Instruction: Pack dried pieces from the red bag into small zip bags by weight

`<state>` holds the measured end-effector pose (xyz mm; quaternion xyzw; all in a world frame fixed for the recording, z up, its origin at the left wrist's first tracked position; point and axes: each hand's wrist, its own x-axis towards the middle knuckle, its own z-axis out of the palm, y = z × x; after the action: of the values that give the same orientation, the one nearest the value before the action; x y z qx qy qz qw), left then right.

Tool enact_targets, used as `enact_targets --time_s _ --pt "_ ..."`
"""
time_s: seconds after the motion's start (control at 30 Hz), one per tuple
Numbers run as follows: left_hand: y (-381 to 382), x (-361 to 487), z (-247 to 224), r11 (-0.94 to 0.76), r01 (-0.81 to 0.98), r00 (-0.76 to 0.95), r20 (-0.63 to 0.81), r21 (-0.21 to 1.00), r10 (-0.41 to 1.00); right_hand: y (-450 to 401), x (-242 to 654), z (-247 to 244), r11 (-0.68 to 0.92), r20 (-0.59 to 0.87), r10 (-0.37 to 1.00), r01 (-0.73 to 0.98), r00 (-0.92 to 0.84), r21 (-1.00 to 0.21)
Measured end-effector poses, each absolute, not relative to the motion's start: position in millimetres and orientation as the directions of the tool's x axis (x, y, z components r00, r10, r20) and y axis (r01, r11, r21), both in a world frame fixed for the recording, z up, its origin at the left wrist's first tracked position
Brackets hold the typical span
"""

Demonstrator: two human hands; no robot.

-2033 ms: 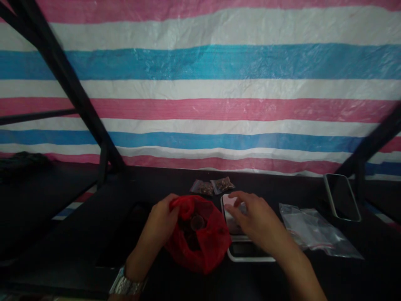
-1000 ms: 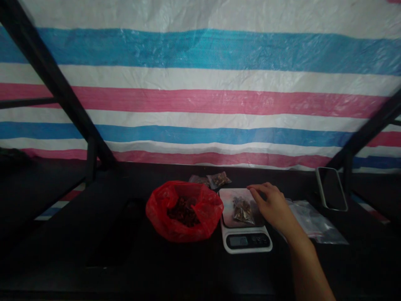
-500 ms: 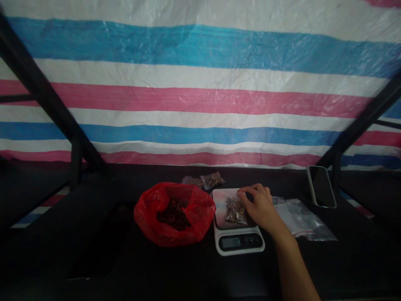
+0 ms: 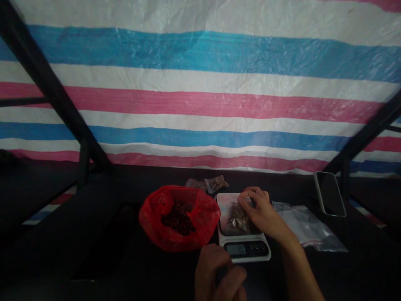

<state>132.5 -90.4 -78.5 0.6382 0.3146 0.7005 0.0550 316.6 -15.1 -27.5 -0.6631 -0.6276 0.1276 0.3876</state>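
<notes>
A small clear bag of brownish dried pieces (image 4: 238, 218) lies on the plate of a white kitchen scale (image 4: 222, 247). My right hand (image 4: 258, 209) reaches over the plate from the right, thumb and forefinger pinched on the bag's upper edge. In front of the scale, my left hand (image 4: 219, 271) is raised with its fingers curled; whether anything is in it is hidden. Left of the scale stands an open red plastic bag (image 4: 153, 225) with dark dried pieces inside. The scale's display is lit, its digits blurred.
Two small filled bags (image 4: 216, 183) lie behind the scale. Flat clear bags (image 4: 308, 228) are to its right. A phone (image 4: 330, 194) leans at the far right. Black frame bars (image 4: 56, 92) slant up at both sides before a striped sheet (image 4: 203, 102).
My left hand has come into view at the bottom, in front of the scale. My right hand stays at the bag. The whole view has shifted slightly.
</notes>
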Motion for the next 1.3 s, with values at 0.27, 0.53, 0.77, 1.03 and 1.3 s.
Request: enact_targets --time_s 0.27,0.53,0.77,1.03,1.3 --pt "-49 121 -58 -0.465 0.062 -0.107 0.469 0.883 0.877 -53 283 44 0.236 0.188 0.968 0.352 -0.166 -0.906" --pt "-36 114 -44 -0.400 -0.115 -0.185 0.376 0.909 0.908 -38 260 26 0.310 0.321 0.946 0.186 0.033 -0.932" --pt "-29 103 -38 -0.408 -0.107 -0.237 0.375 0.907 0.896 -38 245 27 0.353 0.357 0.933 0.271 -0.034 -0.896" --pt "-30 94 -39 -0.311 -0.172 -0.282 0.256 0.935 0.925 -40 224 25 0.364 0.363 0.931 0.172 -0.035 -0.915" --pt "-30 87 -37 -0.385 -0.073 -0.301 0.348 0.920 0.888 -35 218 19 0.352 0.352 0.936 0.006 0.024 -0.936"
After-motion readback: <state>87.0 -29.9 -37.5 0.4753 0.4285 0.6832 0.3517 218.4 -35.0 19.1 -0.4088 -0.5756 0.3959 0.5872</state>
